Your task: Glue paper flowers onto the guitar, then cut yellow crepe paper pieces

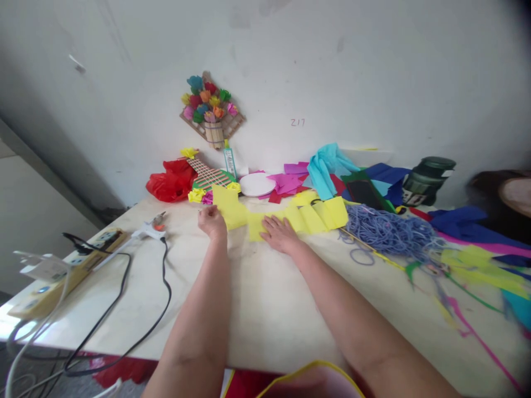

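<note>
Two pieces of yellow crepe paper lie in the middle of the table, a short one (pixel 229 209) on the left and a long creased strip (pixel 312 218) on the right. At the lower left edge of the short piece, my left hand (pixel 212 222) is closed, with its fingers pinching the paper. My right hand (pixel 280 234) lies flat with its fingers out, pressing the left end of the strip to the tabletop. Whether the two pieces join between my hands is hard to make out.
A hot glue gun (pixel 150 231) and a power strip (pixel 70 276) with cords are at left. Blue rubber bands (pixel 388 229) form a pile at right, near a dark green jar (pixel 427 179). Coloured paper (pixel 332 166) lines the wall, below a hanging flower craft (pixel 213 113).
</note>
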Motion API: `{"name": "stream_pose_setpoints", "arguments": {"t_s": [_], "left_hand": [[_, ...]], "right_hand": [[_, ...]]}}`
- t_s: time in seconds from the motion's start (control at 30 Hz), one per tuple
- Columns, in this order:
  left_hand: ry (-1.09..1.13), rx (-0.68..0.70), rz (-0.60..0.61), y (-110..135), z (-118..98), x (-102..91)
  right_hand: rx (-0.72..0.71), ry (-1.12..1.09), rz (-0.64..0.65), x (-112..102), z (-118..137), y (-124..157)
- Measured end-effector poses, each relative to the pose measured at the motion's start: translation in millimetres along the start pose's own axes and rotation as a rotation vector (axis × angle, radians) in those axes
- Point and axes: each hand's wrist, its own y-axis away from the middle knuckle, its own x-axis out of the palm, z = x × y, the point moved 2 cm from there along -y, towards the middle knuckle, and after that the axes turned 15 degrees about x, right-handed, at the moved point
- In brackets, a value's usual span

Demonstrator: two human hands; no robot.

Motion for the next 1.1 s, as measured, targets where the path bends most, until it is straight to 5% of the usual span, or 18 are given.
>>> {"name": "stream_pose_setpoints", "arguments": {"t_s": [0.27, 0.47, 0.67, 0.77, 0.97, 1.1], "left_hand": [[0.673, -0.312, 0.126, 17.9, -27.6, 19.9], [0.833, -0.392, 0.235, 37.2, -67.0, 20.0], [1.041, -0.468, 0.271, 43.0, -81.4, 18.6], [1.07, -0.511, 0.278, 47.1, -80.2, 20.5], [0.939, -0.515, 0.315, 55.4, -66.5, 27.5], [0.833, -0.508, 0.404, 56.0, -62.4, 28.8]], "right_hand": [[-0.01, -0.023, -0.016, -3.0, 0.7, 3.8], [-0.019, -0.04, -0.04, -6.0, -0.2, 6.7], [-0.032, -0.145, -0.044, -12.4, -0.4, 4.6], [0.01, -0.442, -0.109, -19.2, -4.4, 1.4], [0.208, -1.425, -0.058, -27.0, -21.4, -4.7], [0.266, -1.604, -0.033, -23.2, -27.7, -9.8]]}}
